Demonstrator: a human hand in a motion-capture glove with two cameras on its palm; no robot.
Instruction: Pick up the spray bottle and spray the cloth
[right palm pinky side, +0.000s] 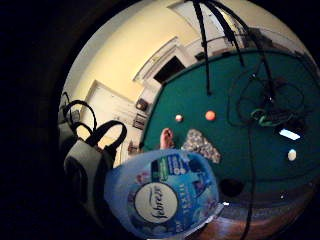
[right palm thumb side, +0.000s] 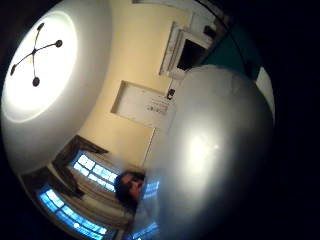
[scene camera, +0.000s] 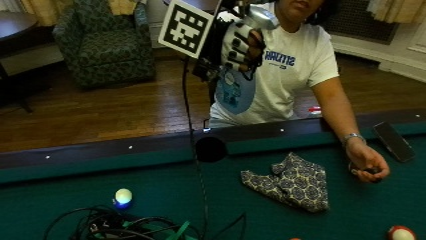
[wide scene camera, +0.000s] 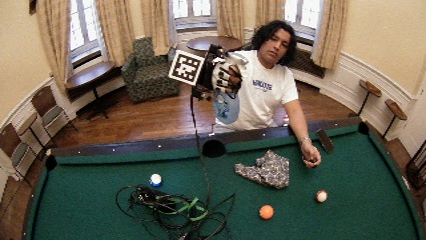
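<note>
Outside view: gloved right hand (scene camera: 238, 47) is gripping the spray bottle (scene camera: 234, 90) up near the head, fingers (scene camera: 234, 54) curled round the neck, and holding it high in front of the person's chest, well above the table (scene camera: 166, 195). Pick-up part looks done. The bottle body is hanging below the hand; which way the nozzle is aiming can't be made out.

The cloth (scene camera: 289, 181) is lying crumpled on the green felt near the rail, well apart from the bottle, nothing touching it. No mist or wet patch is showing, so I'm judging the spray as not done yet.

Bare left hand (scene camera: 367, 167) is resting on the felt just beside the cloth, fingers loosely curled.

Little-finger palm view is showing the bottle label (right palm pinky side: 165, 200) close to the palm, with the cloth (right palm pinky side: 201, 145) far below.

Left to do: bring the bottle down over the cloth, aim, squeeze the trigger.
</note>
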